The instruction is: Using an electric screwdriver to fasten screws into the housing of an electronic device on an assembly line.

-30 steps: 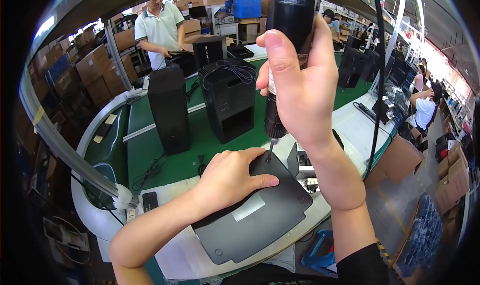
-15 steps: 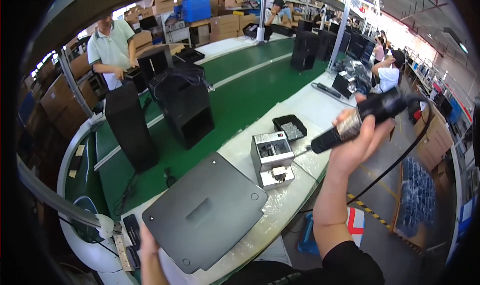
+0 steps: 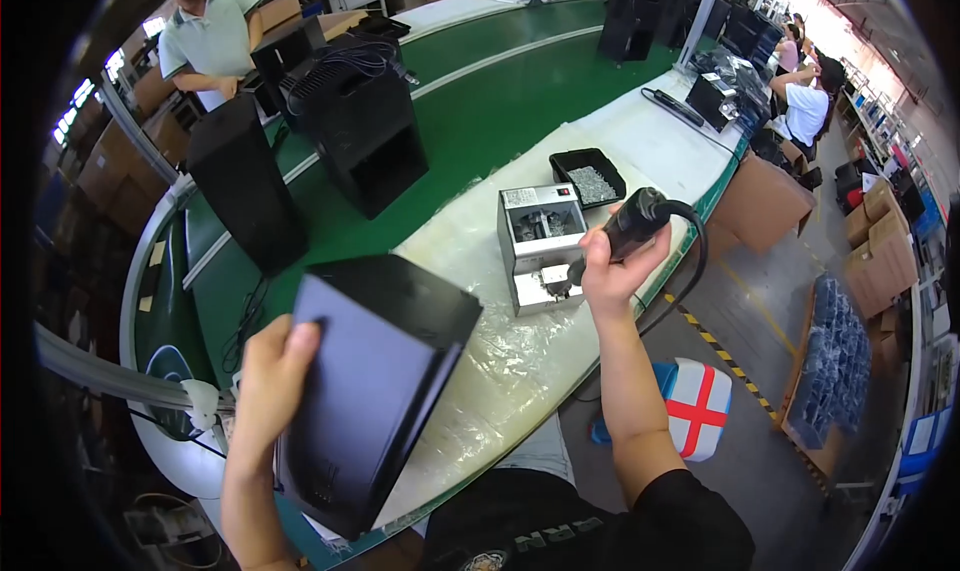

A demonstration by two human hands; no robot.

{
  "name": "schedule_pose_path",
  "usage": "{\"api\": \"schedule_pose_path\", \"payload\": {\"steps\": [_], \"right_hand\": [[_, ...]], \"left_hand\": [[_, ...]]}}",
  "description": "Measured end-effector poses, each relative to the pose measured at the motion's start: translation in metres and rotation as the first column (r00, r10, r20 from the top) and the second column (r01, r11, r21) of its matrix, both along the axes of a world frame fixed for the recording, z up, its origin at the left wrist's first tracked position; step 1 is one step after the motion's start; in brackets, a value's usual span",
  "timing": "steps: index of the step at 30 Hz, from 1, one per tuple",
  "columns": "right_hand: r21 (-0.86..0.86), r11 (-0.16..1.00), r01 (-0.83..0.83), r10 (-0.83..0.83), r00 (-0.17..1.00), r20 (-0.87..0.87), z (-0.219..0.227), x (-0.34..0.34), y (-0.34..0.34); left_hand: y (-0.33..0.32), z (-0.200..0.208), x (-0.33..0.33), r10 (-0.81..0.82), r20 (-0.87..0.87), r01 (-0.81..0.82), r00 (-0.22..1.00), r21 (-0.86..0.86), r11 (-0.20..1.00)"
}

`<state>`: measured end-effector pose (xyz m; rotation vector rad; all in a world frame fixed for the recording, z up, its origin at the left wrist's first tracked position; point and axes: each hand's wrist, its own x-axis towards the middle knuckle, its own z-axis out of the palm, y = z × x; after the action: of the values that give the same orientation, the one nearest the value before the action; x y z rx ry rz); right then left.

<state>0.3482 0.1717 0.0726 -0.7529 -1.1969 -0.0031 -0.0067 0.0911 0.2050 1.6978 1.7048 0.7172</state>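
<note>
My left hand grips the side edge of a black speaker box, its thumb on the smooth face. The box is tilted up over the near end of the bench. My right hand is wrapped around a black electric screwdriver with a cable curving from its top end. The driver's lower end points down at the front of a small metal screw feeder; whether they touch I cannot tell. Behind the feeder sits a black tray of small silvery screws.
Several black speaker boxes, including one with a coiled cable, stand on the green conveyor. A co-worker stands across it at the left. Another screwdriver lies farther along the white bench. A red-and-white stool is below at right.
The box has been tipped up from lying flat, so another face and its side show. My right hand has brought the screwdriver down and left to the feeder. The view has shifted.
</note>
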Motion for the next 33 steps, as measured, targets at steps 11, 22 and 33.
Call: {"api": "schedule_pose_path", "payload": {"steps": [11,22,33], "right_hand": [[-0.125,0.982,-0.141,0.135,0.99,-0.05,0.076,-0.061,-0.057],[-0.055,0.833,-0.551,0.553,0.83,0.066,0.156,-0.242,-0.061],[-0.13,0.71,-0.692,0.704,0.702,0.104,0.122,-0.302,-0.059]], "left_hand": [[0.016,-0.067,-0.023,-0.261,-0.205,0.242,0.943,-0.112,0.964],[-0.062,-0.083,-0.065,-0.045,-0.41,0.118,0.911,0.155,0.981],[-0.063,-0.097,-0.073,-0.028,-0.359,0.161,0.933,0.347,0.924]]}}
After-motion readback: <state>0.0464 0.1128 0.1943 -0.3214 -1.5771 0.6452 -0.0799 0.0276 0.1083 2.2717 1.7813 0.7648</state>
